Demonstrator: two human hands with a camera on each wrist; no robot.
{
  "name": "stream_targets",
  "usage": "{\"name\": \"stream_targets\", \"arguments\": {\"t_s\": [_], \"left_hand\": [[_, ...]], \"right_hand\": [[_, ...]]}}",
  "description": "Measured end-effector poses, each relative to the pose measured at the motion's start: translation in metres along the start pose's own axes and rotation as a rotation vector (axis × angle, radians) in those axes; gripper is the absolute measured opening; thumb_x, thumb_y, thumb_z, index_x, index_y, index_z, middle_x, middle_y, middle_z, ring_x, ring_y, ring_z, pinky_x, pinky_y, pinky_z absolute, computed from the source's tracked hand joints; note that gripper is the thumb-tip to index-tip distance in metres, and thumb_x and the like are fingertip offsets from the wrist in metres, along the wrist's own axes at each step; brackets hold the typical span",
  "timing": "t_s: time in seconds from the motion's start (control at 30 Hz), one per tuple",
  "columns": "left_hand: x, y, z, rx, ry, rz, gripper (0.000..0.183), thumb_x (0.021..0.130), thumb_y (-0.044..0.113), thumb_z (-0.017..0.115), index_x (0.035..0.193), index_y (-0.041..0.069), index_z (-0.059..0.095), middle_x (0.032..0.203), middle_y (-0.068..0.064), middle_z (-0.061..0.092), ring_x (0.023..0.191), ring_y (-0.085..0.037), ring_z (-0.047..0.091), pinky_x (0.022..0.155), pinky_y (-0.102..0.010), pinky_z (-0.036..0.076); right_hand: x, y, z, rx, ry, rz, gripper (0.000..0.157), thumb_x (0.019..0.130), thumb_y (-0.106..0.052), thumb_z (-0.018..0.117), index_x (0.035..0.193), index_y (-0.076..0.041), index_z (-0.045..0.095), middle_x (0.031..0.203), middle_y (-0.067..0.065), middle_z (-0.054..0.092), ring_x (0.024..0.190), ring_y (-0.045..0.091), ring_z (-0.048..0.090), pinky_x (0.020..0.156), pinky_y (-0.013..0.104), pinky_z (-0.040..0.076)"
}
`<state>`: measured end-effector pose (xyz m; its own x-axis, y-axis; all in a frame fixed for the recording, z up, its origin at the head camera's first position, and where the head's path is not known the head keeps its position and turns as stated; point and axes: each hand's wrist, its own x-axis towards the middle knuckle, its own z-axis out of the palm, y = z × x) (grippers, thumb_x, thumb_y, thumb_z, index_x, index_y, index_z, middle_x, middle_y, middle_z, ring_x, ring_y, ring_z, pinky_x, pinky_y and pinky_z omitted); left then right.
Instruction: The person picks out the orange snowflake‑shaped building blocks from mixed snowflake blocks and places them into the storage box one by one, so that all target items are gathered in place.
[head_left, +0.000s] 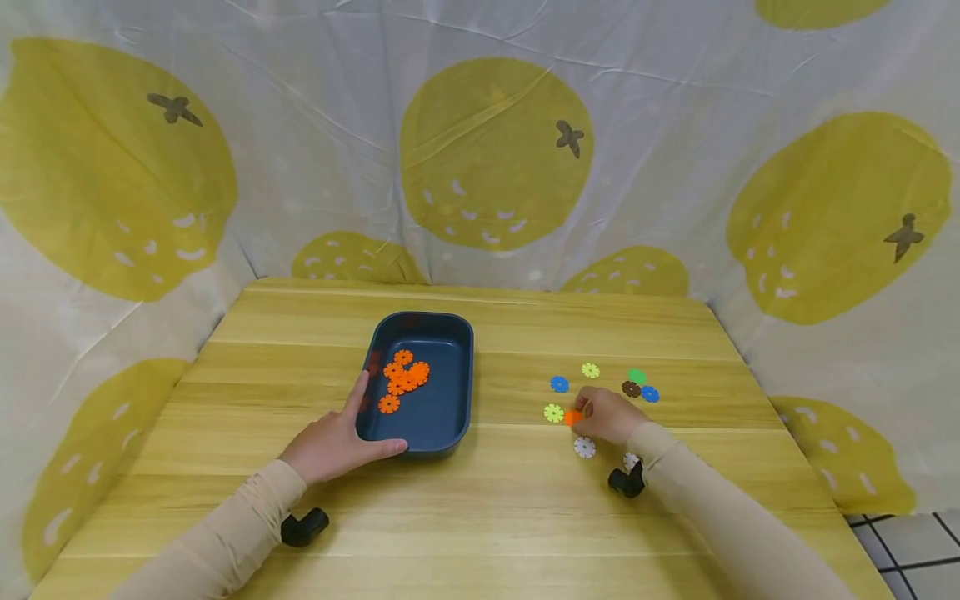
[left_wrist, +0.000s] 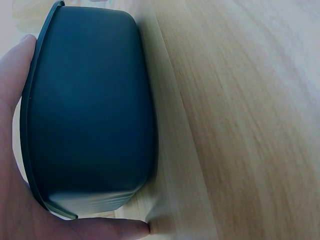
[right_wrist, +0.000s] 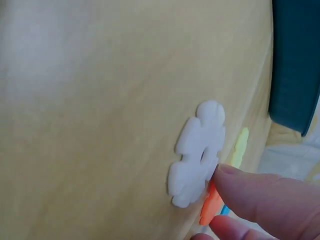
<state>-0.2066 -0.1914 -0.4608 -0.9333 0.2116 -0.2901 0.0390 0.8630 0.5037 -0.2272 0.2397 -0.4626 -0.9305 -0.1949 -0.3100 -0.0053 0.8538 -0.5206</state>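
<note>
A dark blue rectangular bin (head_left: 450, 400) stands left of centre on the table, with several orange notched plastic discs (head_left: 405, 379) lying inside it. My left hand (head_left: 330, 442) is spread around its near left corner, thumb and forefinger fairly straight against the bin's rim (left_wrist: 26, 115). On the right, my right hand (head_left: 609, 414) pinches an orange notched disc (head_left: 573, 417) at table level between thumb and finger; the fingers hide part of it. Right beside that disc lie a yellow-green disc (head_left: 553, 413) and a white disc (right_wrist: 197, 155).
Farther back lie a blue disc (head_left: 559, 384), another yellow-green disc (head_left: 590, 370), and a green disc (head_left: 637, 377) close to a brown disc (head_left: 632, 389) and a second blue disc (head_left: 650, 394). Another white disc (head_left: 631, 460) is partly hidden by the right wrist camera. A lemon-print curtain (head_left: 495, 150) hangs behind.
</note>
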Motion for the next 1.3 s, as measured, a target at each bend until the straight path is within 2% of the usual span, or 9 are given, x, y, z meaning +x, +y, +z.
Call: {"name": "stream_targets", "arguments": {"t_s": [0.13, 0.3, 0.5, 0.63, 0.8, 0.93, 1.1, 1.3], "left_hand": [[0.000, 0.000, 0.000, 0.000, 0.005, -0.001, 0.133, 0.074, 0.081, 0.068, 0.164, 0.022, -0.011, 0.142, -0.041, 0.049, 0.106, -0.042, 0.069, 0.080, -0.051, 0.058], [0.000, -0.001, 0.001, 0.005, 0.007, -0.006, 0.133, 0.075, 0.081, 0.068, 0.164, 0.023, -0.011, 0.142, -0.041, 0.050, 0.104, -0.041, 0.069, 0.079, -0.050, 0.058], [0.000, -0.002, 0.001, 0.008, 0.016, -0.001, 0.133, 0.074, 0.081, 0.068, 0.164, 0.022, -0.010, 0.139, -0.041, 0.052, 0.101, -0.039, 0.070, 0.076, -0.048, 0.058], [0.000, -0.002, 0.000, 0.006, 0.016, -0.004, 0.132, 0.075, 0.079, 0.069, 0.164, 0.022, -0.010, 0.138, -0.042, 0.053, 0.098, -0.037, 0.070, 0.075, -0.045, 0.057], [0.000, -0.002, 0.000, 0.005, 0.018, -0.006, 0.132, 0.075, 0.079, 0.069, 0.164, 0.021, -0.009, 0.137, -0.042, 0.053, 0.095, -0.035, 0.071, 0.074, -0.044, 0.057], [0.000, -0.002, 0.001, 0.007, 0.019, -0.009, 0.133, 0.073, 0.081, 0.069, 0.164, 0.022, -0.008, 0.138, -0.042, 0.052, 0.098, -0.038, 0.070, 0.075, -0.047, 0.057], [0.001, -0.002, 0.002, 0.004, 0.018, -0.004, 0.133, 0.074, 0.081, 0.069, 0.164, 0.021, -0.008, 0.139, -0.042, 0.052, 0.099, -0.037, 0.070, 0.076, -0.046, 0.058], [0.002, -0.001, 0.002, -0.006, 0.007, -0.007, 0.132, 0.075, 0.080, 0.068, 0.164, 0.021, -0.008, 0.141, -0.040, 0.051, 0.098, -0.036, 0.070, 0.075, -0.045, 0.058]], "right_hand": [[0.004, 0.002, -0.002, 0.017, -0.004, -0.031, 0.028, 0.084, -0.010, 0.078, 0.104, 0.000, 0.061, 0.095, 0.010, 0.064, 0.085, 0.021, 0.055, 0.080, 0.036, 0.049], [0.007, 0.006, -0.005, 0.085, -0.018, -0.009, 0.026, 0.085, -0.008, 0.076, 0.103, 0.001, 0.059, 0.094, 0.009, 0.059, 0.086, 0.021, 0.053, 0.078, 0.033, 0.046], [0.012, 0.007, -0.015, 0.094, 0.021, -0.036, 0.011, 0.094, -0.005, 0.064, 0.102, 0.002, 0.062, 0.094, 0.009, 0.060, 0.086, 0.021, 0.053, 0.077, 0.032, 0.046], [0.021, -0.006, -0.031, 0.121, 0.047, -0.070, 0.012, 0.099, -0.006, 0.058, 0.106, 0.002, 0.064, 0.095, 0.009, 0.060, 0.087, 0.021, 0.052, 0.079, 0.033, 0.045], [0.037, -0.050, -0.049, 0.144, 0.077, -0.115, 0.013, 0.103, -0.011, 0.057, 0.107, -0.001, 0.064, 0.099, 0.012, 0.063, 0.086, 0.021, 0.052, 0.079, 0.033, 0.045], [0.055, -0.095, -0.052, 0.121, 0.098, -0.169, 0.013, 0.104, -0.015, 0.058, 0.107, -0.004, 0.064, 0.103, 0.012, 0.065, 0.088, 0.023, 0.053, 0.081, 0.035, 0.046], [0.080, -0.145, -0.041, 0.080, 0.083, -0.250, 0.013, 0.103, -0.015, 0.058, 0.106, -0.005, 0.066, 0.104, 0.010, 0.066, 0.090, 0.022, 0.055, 0.083, 0.033, 0.047], [0.099, -0.194, -0.022, 0.090, 0.019, -0.278, 0.012, 0.101, -0.013, 0.058, 0.104, -0.006, 0.067, 0.106, 0.009, 0.068, 0.083, 0.019, 0.055, 0.072, 0.028, 0.044]]}}
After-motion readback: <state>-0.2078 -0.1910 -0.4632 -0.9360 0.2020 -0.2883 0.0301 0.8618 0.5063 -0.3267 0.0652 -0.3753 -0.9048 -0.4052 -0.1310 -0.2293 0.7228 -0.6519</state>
